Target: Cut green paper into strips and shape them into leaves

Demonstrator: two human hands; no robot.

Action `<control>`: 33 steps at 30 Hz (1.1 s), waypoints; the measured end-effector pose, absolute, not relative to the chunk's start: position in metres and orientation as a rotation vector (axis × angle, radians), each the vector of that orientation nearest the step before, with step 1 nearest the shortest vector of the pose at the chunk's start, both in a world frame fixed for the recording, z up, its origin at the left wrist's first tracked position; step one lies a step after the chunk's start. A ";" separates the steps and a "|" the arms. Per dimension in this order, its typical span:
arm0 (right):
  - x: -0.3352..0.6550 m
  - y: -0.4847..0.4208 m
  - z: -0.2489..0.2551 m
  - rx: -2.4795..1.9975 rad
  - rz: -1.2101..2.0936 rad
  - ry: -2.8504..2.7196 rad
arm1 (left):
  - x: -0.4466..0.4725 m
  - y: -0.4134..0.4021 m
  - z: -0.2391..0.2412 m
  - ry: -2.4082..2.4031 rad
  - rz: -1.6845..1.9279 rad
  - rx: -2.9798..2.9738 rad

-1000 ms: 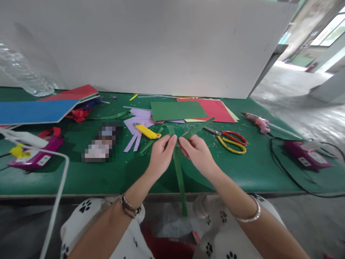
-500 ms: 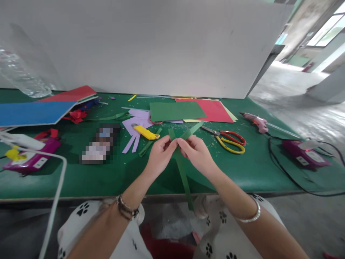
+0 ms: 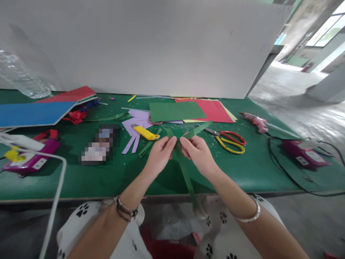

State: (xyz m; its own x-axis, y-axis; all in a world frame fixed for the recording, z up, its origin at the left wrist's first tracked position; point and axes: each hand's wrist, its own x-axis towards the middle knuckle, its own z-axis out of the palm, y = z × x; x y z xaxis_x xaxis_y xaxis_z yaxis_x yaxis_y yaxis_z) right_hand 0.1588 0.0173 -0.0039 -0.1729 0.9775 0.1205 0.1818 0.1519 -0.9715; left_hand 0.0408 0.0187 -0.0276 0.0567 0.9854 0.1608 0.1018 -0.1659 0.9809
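Between my two hands, above the front of the green table, is a green paper strip (image 3: 185, 172) whose long end hangs down past the table edge. My left hand (image 3: 161, 151) pinches it between thumb and fingers, and a short end pokes out beyond the fingertips. My right hand (image 3: 196, 151) is also closed in a pinch, on a green strip end (image 3: 199, 130) that points up and to the right. Whether these are one folded strip or two crossing, I cannot tell. A yellow utility knife (image 3: 145, 132) lies just left of my hands, and scissors (image 3: 229, 138) with red and yellow handles lie right of them.
Green paper (image 3: 175, 111), red paper (image 3: 215, 110) and cut purple paper (image 3: 136, 122) lie behind my hands. A pink glue gun (image 3: 256, 121) and a purple power strip (image 3: 306, 154) with cables are at right. Blue board (image 3: 32, 113) and another purple power strip (image 3: 40, 154) are at left.
My hands have moved slightly apart, the right one shifting right. The upper right strip end reaches further right, and the hanging end has swung a little to the right.
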 end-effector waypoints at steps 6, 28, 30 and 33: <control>0.159 0.018 -0.006 -1.220 1.029 -1.529 | 0.041 0.019 -0.025 1.167 1.216 1.444; 0.158 0.018 -0.005 -1.202 1.104 -1.525 | 0.039 0.019 -0.027 1.192 1.209 1.413; 0.158 0.018 -0.005 -1.213 1.109 -1.490 | 0.039 0.019 -0.027 1.178 1.199 1.467; 0.158 0.018 -0.006 -1.263 1.100 -1.574 | 0.040 0.019 -0.027 1.194 1.271 1.522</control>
State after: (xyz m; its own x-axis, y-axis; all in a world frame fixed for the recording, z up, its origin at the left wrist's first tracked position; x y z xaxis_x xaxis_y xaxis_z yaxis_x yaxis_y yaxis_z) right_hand 0.1580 0.0185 -0.0058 -0.1623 0.9840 0.0737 0.2689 0.1159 -0.9562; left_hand 0.0397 0.0192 -0.0272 0.0480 0.9730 0.2258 0.1651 -0.2307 0.9589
